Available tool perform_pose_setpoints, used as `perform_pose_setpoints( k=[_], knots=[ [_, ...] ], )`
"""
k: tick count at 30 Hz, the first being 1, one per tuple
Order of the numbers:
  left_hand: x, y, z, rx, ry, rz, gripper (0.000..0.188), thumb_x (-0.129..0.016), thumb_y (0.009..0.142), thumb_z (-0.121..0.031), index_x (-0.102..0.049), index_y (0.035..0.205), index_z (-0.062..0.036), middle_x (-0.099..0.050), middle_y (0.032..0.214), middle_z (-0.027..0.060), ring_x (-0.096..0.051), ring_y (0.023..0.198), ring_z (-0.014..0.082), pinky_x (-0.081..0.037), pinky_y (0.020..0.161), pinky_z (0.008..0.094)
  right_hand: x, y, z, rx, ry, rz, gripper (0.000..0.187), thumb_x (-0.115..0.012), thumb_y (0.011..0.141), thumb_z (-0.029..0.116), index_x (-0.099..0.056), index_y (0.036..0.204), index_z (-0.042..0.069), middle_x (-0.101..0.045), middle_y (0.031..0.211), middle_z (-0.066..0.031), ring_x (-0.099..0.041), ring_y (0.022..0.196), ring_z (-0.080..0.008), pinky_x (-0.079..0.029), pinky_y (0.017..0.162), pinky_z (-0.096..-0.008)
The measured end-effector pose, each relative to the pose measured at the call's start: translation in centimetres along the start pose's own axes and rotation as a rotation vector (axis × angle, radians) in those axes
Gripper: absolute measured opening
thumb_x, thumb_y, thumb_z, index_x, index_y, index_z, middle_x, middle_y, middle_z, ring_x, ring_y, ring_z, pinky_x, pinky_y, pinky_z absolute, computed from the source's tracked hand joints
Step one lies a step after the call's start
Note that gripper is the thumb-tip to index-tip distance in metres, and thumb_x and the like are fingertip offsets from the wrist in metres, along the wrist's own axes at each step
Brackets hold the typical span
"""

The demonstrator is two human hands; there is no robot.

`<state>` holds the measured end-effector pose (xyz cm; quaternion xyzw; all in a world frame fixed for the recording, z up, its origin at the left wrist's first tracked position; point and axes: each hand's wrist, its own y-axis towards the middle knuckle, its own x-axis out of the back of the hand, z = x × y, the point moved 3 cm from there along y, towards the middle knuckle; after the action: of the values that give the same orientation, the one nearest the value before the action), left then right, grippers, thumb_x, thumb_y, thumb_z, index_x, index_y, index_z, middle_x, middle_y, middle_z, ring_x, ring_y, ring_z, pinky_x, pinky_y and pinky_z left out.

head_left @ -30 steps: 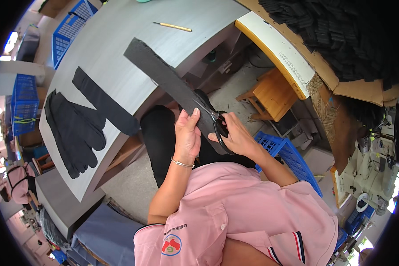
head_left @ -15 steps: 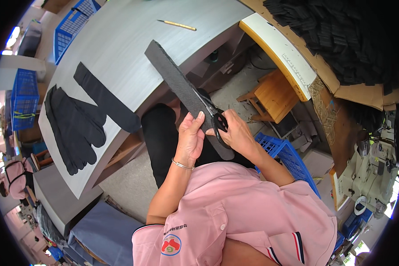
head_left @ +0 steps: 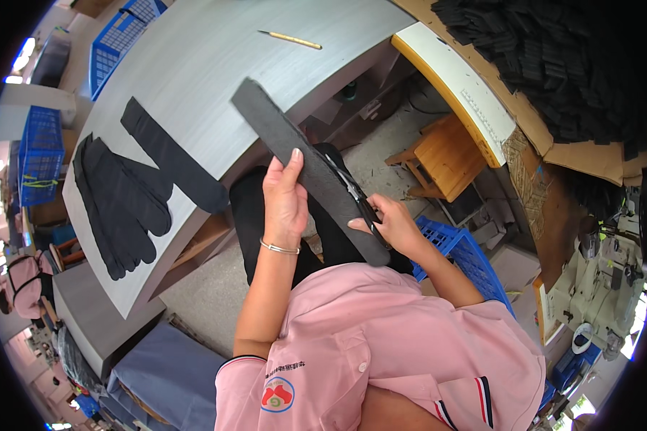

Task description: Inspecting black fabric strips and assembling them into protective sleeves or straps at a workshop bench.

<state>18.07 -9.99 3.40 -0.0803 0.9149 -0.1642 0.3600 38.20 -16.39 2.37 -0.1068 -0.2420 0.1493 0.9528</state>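
Black strip (head_left: 302, 161): long, flat, dark grey-black, felt-like, straight edges, rounded far end. It runs diagonally from over the table edge down to the person's lap, held in the air above the knees.

Left hand (head_left: 285, 201): fingers nearly straight and close together, laid flat along the strip's left edge, thumb tucked behind it. It pinches the strip about midway. Thin bracelet on the wrist.

Right hand (head_left: 389, 224): fingers curled tight around the handles of scissors (head_left: 356, 195), thumb pressed on the strip's lower part. The blades lie along the strip's right edge, tips pointing up the strip. Blades look narrow, nearly closed; exact gap too small to tell.

Beyond: grey table (head_left: 216, 57) in front of the person. On its left part, a second black strip (head_left: 172, 167) lies flat, and a stack of black glove-shaped pieces (head_left: 115, 208) sits just beside it, touching. A yellow pencil (head_left: 290, 39) lies near the far edge.

To the right: small wooden stool (head_left: 446, 154) on the floor, blue crate (head_left: 467, 258) beside the right forearm, pile of black pieces (head_left: 546, 65) at upper right on cardboard.
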Motion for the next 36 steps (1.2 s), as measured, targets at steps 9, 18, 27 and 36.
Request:
perform_pose_setpoints(
  k=[9, 18, 27, 36],
  knots=[
    [-0.8, -0.7, 0.9, 0.025, -0.038, 0.005, 0.024, -0.062, 0.099, -0.011, -0.059, 0.122, -0.0041, -0.067, 0.118, 0.0052, -0.063, 0.106, 0.0147, -0.050, 0.095, 0.0309, 1.0, -0.3, 0.5, 0.038, -0.174, 0.067, 0.071, -0.080, 0.076, 0.049, -0.050, 0.117, -0.001, -0.053, 0.104, -0.0164, -0.057, 0.090, -0.0320, -0.048, 0.080, -0.0394],
    [-0.7, -0.8, 0.2, -0.012, -0.066, 0.004, 0.031, -0.061, 0.099, -0.011, -0.057, 0.129, -0.0032, -0.065, 0.121, 0.0053, -0.061, 0.110, 0.0142, -0.048, 0.099, 0.0311, 1.3, -1.2, -0.2, 0.016, -0.173, 0.123, 0.074, -0.078, 0.078, 0.054, -0.052, 0.120, 0.000, -0.056, 0.106, -0.0184, -0.061, 0.095, -0.0376, -0.049, 0.083, -0.0429],
    [-2.0, -1.9, 2.5, 0.068, -0.029, 0.068, 0.024, -0.062, 0.099, -0.013, -0.059, 0.121, -0.0034, -0.067, 0.113, 0.0040, -0.063, 0.100, 0.0132, -0.050, 0.093, 0.0301, 1.4, 1.1, 2.4, 0.037, -0.152, 0.033, 0.078, -0.080, 0.075, 0.056, -0.050, 0.117, -0.002, -0.058, 0.110, -0.0211, -0.062, 0.097, -0.0401, -0.050, 0.084, -0.0453],
    [-2.3, -2.6, 3.6, 0.123, -0.017, 0.133, 0.024, -0.061, 0.100, -0.012, -0.057, 0.122, -0.0031, -0.068, 0.112, 0.0053, -0.064, 0.101, 0.0136, -0.050, 0.094, 0.0302, 1.0, 2.0, 2.6, 0.131, -0.121, -0.125, 0.070, -0.083, 0.075, 0.051, -0.049, 0.102, -0.003, -0.056, 0.092, -0.0208, -0.059, 0.081, -0.0392, -0.048, 0.071, -0.0450]
  ],
)
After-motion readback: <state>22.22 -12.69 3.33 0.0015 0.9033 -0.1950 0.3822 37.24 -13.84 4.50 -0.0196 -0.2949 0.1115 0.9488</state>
